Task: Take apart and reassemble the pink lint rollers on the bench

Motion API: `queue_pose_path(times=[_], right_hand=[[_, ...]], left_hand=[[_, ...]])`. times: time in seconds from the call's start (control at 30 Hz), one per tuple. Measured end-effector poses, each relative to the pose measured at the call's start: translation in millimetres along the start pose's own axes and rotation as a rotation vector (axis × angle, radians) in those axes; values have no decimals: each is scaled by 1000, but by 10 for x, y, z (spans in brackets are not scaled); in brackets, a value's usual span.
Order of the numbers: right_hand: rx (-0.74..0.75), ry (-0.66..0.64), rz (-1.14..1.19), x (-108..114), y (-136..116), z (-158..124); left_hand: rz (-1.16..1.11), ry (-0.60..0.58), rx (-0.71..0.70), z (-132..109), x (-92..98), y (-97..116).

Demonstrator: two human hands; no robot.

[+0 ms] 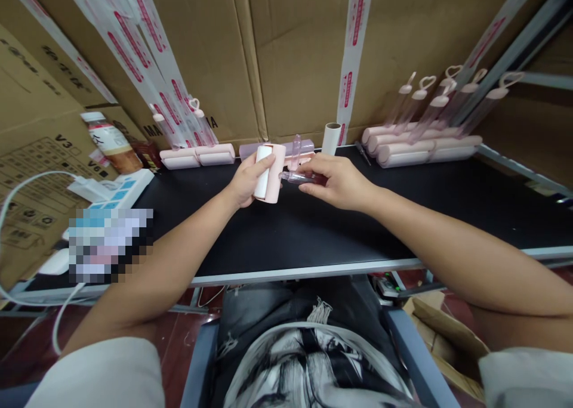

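Note:
My left hand (244, 181) grips a pink lint-roller cover with a white roll inside (267, 172), held upright above the black table (313, 229). My right hand (340, 181) pinches a clear pink handle (298, 177), whose tip touches the side of the cover. A second clear handle piece (296, 150) stands just behind them, in front of a pale purple cover (250, 150).
Pink lint rollers with heart-topped handles (425, 145) lie stacked at the back right, more (197, 154) at the back left. A white paper roll (332, 138) stands at the back centre. A bottle (111, 142), a power strip (119, 190) and cardboard boxes (295, 50) surround the table.

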State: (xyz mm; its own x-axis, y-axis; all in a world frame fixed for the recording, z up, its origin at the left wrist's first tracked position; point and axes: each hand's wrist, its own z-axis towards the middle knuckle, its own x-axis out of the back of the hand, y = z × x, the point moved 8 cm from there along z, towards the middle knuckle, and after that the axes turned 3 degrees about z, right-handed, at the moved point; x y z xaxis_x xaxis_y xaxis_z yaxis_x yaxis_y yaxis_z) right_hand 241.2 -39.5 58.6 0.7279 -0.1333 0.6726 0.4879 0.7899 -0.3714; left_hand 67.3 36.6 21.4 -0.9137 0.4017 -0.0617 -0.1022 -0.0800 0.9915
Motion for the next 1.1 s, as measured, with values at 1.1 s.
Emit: queue_pose_path(times=[1.1], right_hand=[[-166, -168, -213, -319, 35, -64]], left_hand=[[342, 139, -181, 29, 2, -70]])
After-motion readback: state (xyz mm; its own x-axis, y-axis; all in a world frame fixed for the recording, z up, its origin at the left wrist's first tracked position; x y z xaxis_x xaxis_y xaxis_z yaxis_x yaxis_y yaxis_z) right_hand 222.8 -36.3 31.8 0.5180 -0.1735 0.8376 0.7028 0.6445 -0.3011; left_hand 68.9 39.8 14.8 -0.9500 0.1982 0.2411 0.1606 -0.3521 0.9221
